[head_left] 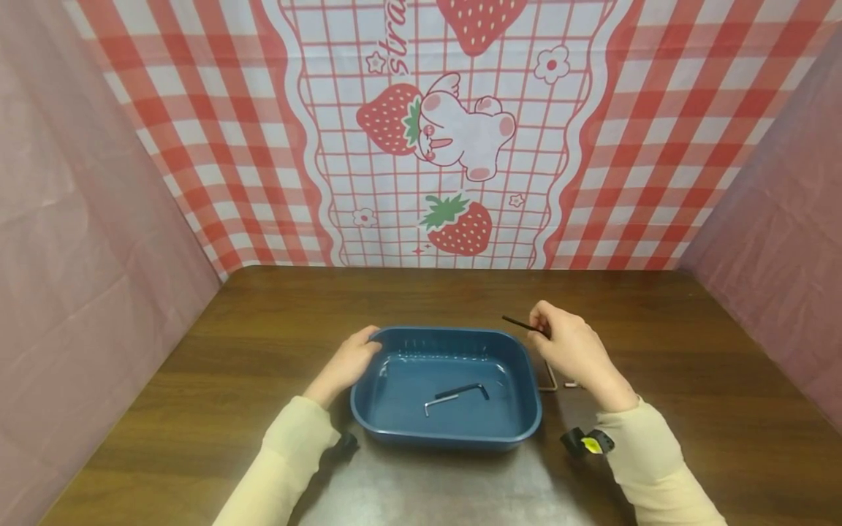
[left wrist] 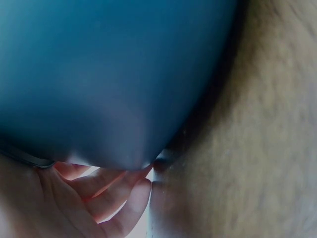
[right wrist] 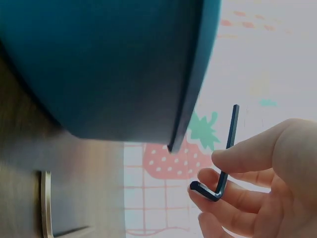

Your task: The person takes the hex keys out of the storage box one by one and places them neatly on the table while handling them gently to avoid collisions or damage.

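Note:
A blue rectangular basin (head_left: 447, 440) stands on the table. At its left end my left hand (head_left: 345, 367) grips the rim, thumb over the edge and fingers along the outer wall, as the left wrist view shows. My right hand (head_left: 571, 349) pinches a black hex key (right wrist: 232, 131) between thumb and fingers, above the table just beyond the basin's right end. Its long arm points toward the basin in the head view. Inside the basin lie another black hex key (head_left: 463, 389) and a smaller silver hex key (head_left: 439, 401).
Right of the basin, a brass-coloured hex key (head_left: 550, 380) lies on the table, partly hidden by my right hand. Close by is a small silver piece (head_left: 571, 385). A strawberry-print cloth (head_left: 454, 146) hangs behind the wooden table (head_left: 263, 321), with pink curtains at both sides.

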Action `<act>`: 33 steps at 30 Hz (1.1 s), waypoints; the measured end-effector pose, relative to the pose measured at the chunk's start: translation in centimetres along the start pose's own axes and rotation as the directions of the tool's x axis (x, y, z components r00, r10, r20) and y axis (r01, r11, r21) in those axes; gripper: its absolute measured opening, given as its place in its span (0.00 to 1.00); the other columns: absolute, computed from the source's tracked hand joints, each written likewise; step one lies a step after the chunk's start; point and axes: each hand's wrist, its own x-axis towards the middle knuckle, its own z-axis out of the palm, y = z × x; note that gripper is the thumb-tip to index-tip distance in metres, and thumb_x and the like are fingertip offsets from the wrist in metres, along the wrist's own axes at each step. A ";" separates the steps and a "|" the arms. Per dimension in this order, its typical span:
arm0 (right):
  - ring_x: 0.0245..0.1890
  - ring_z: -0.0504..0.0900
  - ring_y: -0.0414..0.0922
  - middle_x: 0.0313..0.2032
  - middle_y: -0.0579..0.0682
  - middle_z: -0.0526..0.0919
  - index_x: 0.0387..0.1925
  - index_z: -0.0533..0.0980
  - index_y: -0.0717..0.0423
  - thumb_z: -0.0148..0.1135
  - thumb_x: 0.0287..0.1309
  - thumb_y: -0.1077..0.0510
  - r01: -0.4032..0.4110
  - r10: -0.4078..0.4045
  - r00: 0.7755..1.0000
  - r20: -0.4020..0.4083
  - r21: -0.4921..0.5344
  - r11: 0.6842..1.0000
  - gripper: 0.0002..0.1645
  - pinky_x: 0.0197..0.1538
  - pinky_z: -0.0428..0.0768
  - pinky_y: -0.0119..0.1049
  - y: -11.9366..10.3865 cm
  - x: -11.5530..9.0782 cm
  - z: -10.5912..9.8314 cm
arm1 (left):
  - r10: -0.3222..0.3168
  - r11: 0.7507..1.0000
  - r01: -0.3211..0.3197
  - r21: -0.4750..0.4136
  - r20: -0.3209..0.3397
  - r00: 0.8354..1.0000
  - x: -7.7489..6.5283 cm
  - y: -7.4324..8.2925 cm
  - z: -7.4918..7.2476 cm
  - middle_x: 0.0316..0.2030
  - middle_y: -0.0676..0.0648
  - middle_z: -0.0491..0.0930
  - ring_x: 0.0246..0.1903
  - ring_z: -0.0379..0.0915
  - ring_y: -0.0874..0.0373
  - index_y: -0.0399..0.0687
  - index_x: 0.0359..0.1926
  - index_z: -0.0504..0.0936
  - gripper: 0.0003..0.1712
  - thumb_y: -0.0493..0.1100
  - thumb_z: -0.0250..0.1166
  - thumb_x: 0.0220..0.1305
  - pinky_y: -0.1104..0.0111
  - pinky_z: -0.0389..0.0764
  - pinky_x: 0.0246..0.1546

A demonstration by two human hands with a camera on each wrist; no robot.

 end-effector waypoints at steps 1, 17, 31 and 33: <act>0.23 0.70 0.44 0.23 0.47 0.73 0.31 0.70 0.53 0.59 0.50 0.61 -0.005 0.005 1.000 -0.002 0.000 1.000 0.06 0.24 0.65 0.36 0.1 0.0 -0.1 | 0.002 1.000 -0.002 0.001 0.000 1.000 0.0 0.0 0.0 0.49 0.41 0.76 0.52 0.70 0.46 0.39 0.52 0.73 0.19 0.39 0.47 0.62 0.51 0.66 0.55; 0.25 0.72 0.47 0.26 0.52 0.76 0.33 0.70 0.55 0.57 0.52 0.60 -0.074 0.074 0.997 -0.039 0.000 0.997 0.06 0.25 0.66 0.36 2.4 -0.1 -2.2 | -0.010 1.000 0.010 -0.005 0.004 1.000 0.0 0.0 0.0 0.49 0.41 0.76 0.52 0.70 0.46 0.39 0.53 0.72 0.20 0.40 0.46 0.63 0.50 0.66 0.55; 0.26 0.73 0.47 0.25 0.52 0.76 0.30 0.72 0.58 0.59 0.49 0.60 -0.093 0.092 0.995 -0.048 -0.022 0.995 0.06 0.27 0.66 0.36 4.1 -0.1 -2.8 | 0.005 1.000 -0.005 -0.012 -0.010 1.000 0.1 -0.1 0.1 0.46 0.42 0.78 0.48 0.72 0.48 0.40 0.50 0.74 0.17 0.39 0.47 0.62 0.52 0.68 0.52; 0.26 0.73 0.47 0.25 0.52 0.75 0.29 0.72 0.58 0.60 0.49 0.59 -0.097 0.096 0.994 -0.045 -0.023 0.995 0.07 0.27 0.66 0.36 4.4 -0.1 -2.8 | 0.006 1.000 -0.006 -0.011 -0.011 1.000 0.1 -0.1 0.1 0.46 0.42 0.78 0.48 0.72 0.48 0.40 0.49 0.74 0.17 0.39 0.47 0.62 0.52 0.68 0.52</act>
